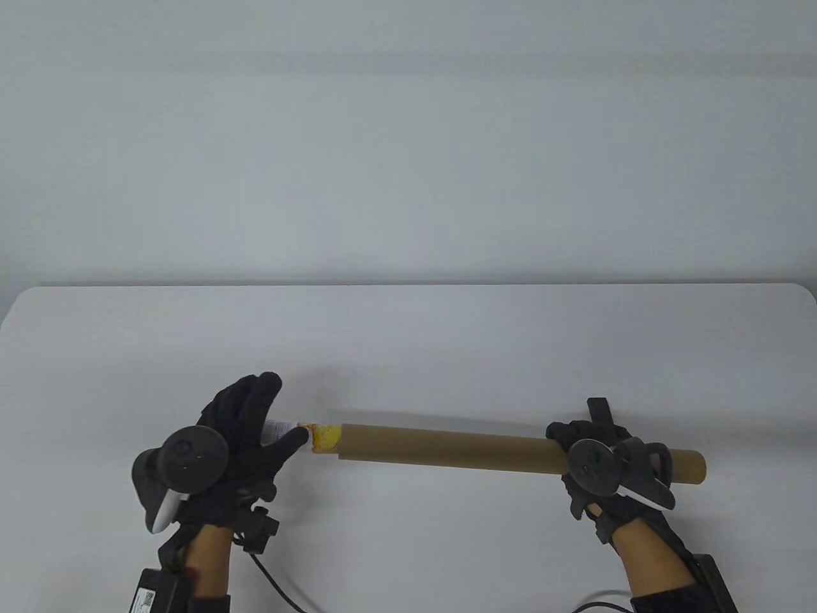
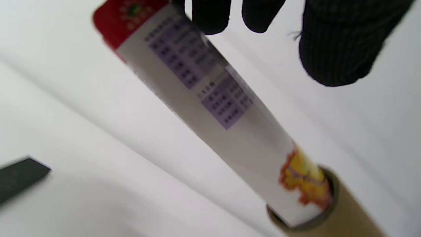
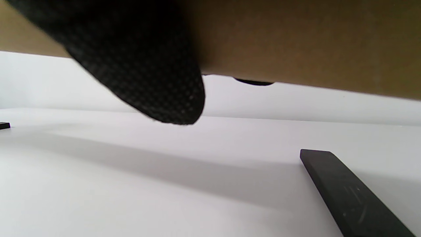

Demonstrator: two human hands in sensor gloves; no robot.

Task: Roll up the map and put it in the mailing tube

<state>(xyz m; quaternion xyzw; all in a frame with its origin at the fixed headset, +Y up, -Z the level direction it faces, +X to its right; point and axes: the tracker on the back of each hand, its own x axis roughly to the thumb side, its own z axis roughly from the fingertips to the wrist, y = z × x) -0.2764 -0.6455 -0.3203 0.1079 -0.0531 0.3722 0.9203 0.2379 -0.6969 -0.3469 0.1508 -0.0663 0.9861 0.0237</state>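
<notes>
A brown cardboard mailing tube (image 1: 447, 450) lies level, left to right, lifted a little above the white table (image 1: 408, 345). The rolled map (image 1: 322, 437), white with yellow and red print, sticks out of the tube's left mouth, with most of it inside. My left hand (image 1: 284, 415) holds the map's free end between thumb and fingers. The left wrist view shows the map (image 2: 213, 108) entering the tube (image 2: 345, 217), with fingertips (image 2: 335, 49) beside it. My right hand (image 1: 593, 466) grips the tube near its right end. The right wrist view shows the tube (image 3: 296, 42) and a finger (image 3: 141, 65) wrapped around it.
A flat black strip (image 1: 600, 412) lies on the table behind my right hand; it also shows in the right wrist view (image 3: 348, 194). A dark flat object (image 2: 19, 177) shows at the left edge of the left wrist view. Cables and black boxes sit at the table's front edge.
</notes>
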